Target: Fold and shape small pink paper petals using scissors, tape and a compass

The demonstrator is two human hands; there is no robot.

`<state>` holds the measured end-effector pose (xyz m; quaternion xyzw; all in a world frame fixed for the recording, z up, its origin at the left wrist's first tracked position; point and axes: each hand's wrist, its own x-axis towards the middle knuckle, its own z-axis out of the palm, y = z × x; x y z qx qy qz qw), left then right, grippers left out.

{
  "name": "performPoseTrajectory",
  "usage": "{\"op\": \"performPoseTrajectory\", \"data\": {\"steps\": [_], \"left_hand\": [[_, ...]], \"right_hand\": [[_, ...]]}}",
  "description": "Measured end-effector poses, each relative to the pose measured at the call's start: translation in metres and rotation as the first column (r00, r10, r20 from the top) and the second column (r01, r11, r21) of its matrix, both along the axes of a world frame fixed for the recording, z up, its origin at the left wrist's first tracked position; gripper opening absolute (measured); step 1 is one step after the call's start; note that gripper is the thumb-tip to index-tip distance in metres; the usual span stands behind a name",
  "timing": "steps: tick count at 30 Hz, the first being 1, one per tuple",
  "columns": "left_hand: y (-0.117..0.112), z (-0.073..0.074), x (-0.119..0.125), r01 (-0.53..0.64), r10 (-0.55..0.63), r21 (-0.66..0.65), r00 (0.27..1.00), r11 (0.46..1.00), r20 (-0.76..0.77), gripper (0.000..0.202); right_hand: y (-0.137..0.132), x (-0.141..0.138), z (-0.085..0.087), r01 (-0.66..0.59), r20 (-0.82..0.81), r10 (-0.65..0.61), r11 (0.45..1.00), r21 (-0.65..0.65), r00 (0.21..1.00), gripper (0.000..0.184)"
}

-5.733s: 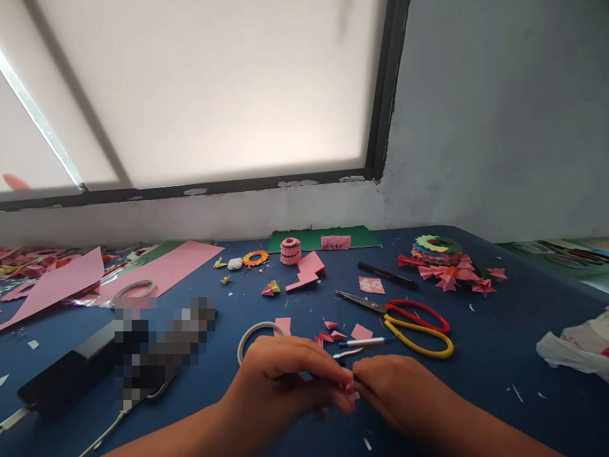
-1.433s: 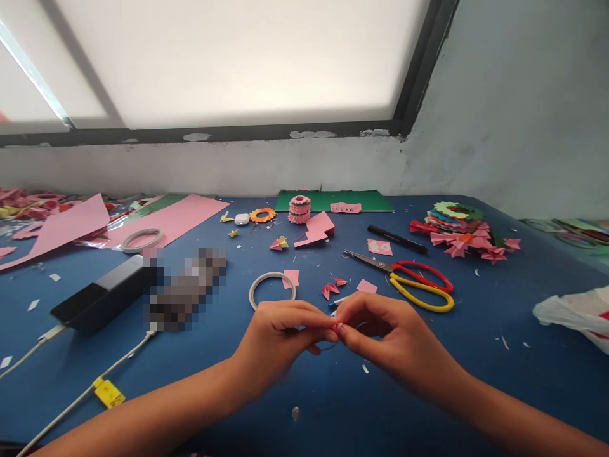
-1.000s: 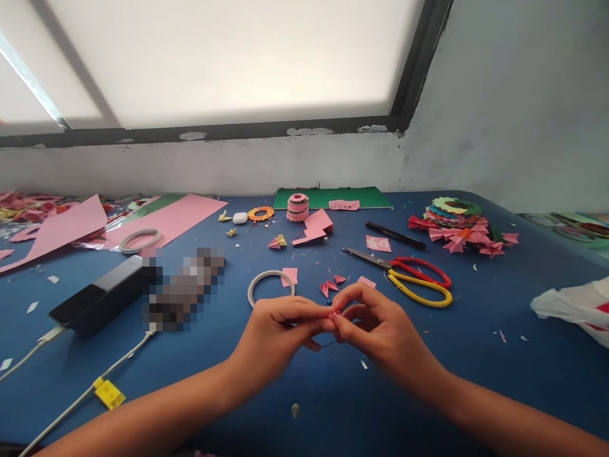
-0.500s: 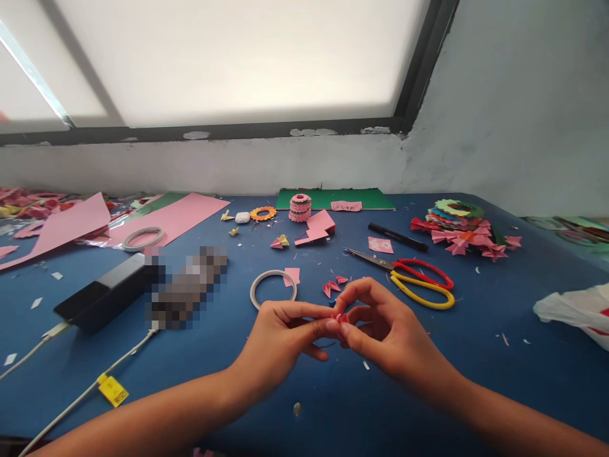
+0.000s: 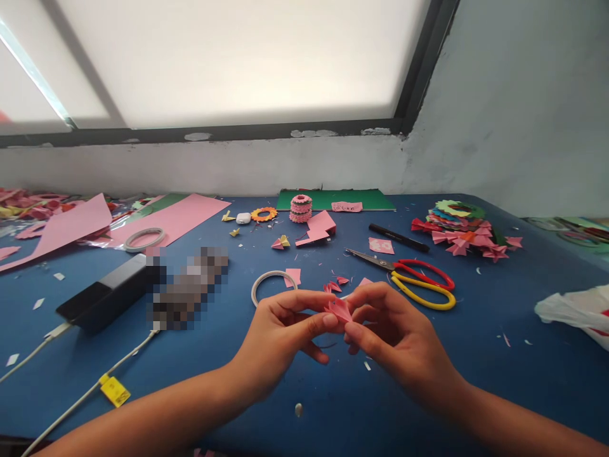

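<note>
folded paper [image 5: 340, 310]: pink | tabletop [image 5: 476, 362]: blue | scissor handles [image 5: 440, 306]: red, yellow | small square [image 5: 381, 245]: pink, white-patterned

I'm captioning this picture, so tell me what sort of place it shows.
Likely an indoor papercraft workspace: scissors, pink paper sheets and a stack of scalloped rings lie on the blue table.

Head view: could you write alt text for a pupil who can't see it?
A person's left hand and right hand hold a folded pink paper piece at their fingertips above a blue table. Beyond them lie scissors with one red and one yellow handle, and a white ring partly hidden by the left hand. A colourful paper pile sits farther right.
</note>
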<state>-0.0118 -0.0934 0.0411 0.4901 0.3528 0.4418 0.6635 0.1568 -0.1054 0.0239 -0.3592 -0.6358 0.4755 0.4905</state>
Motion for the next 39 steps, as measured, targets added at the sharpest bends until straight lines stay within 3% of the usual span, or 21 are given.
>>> {"op": "performPoseTrajectory", "data": {"steps": [5, 10, 17, 26, 28, 29, 30, 32, 33, 36, 39], "left_hand": [[0.0, -0.002, -0.001, -0.01, 0.01, -0.018, 1.0, 1.0, 0.01, 0.022], [-0.001, -0.005, -0.002, -0.018, 0.018, 0.018, 0.999, 1.0, 0.039, 0.022], [-0.006, -0.002, -0.003, 0.004, 0.003, 0.13, 0.999, 0.991, -0.048, 0.013], [-0.004, 0.002, -0.003, -0.016, 0.038, 0.131, 0.985, 0.991, -0.17, 0.013], [-0.001, 0.002, -0.004, -0.032, 0.058, 0.133, 0.979, 0.991, -0.193, 0.013], [0.001, 0.003, -0.004, -0.044, 0.072, 0.139, 0.977, 0.989, -0.199, 0.014], [0.003, 0.003, -0.004, -0.057, 0.086, 0.146, 0.976, 0.988, -0.2, 0.014], [0.005, 0.004, -0.005, -0.085, 0.115, 0.157, 0.974, 0.984, -0.195, 0.015], [0.006, 0.005, -0.005, -0.096, 0.126, 0.158, 0.974, 0.983, -0.188, 0.015], [0.006, 0.007, -0.006, -0.127, 0.153, 0.15, 0.973, 0.98, -0.171, 0.014], [0.004, 0.011, -0.007, -0.134, 0.16, 0.158, 0.973, 0.978, -0.165, 0.014]], "right_hand": [[0.001, 0.001, -0.004, 0.07, 0.02, -0.073, 0.986, 0.153, 0.997, 0.014], [0.003, 0.003, -0.006, 0.064, 0.117, -0.119, 0.918, 0.392, 0.986, 0.016], [0.006, 0.005, 0.002, 0.075, 0.114, -0.129, 0.92, 0.385, 0.985, 0.011], [0.006, 0.008, 0.01, 0.049, 0.221, -0.148, 0.915, 0.4, 0.964, 0.006], [0.019, 0.026, 0.016, 0.07, 0.352, -0.222, 0.916, 0.395, 0.909, 0.015], [0.028, 0.04, 0.017, 0.114, 0.463, -0.297, 0.917, 0.382, 0.835, 0.019], [0.04, 0.057, 0.017, 0.162, 0.581, -0.367, 0.913, 0.373, 0.727, 0.024], [0.064, 0.094, 0.011, 0.196, 0.81, -0.41, 0.912, 0.36, 0.419, 0.03], [0.075, 0.112, 0.005, 0.215, 0.84, -0.404, 0.913, 0.346, 0.362, 0.032], [0.096, 0.149, -0.018, 0.202, 0.875, -0.349, 0.934, 0.295, 0.335, 0.033], [0.097, 0.154, -0.033, 0.156, 0.867, -0.313, 0.949, 0.273, 0.389, 0.031]]}}
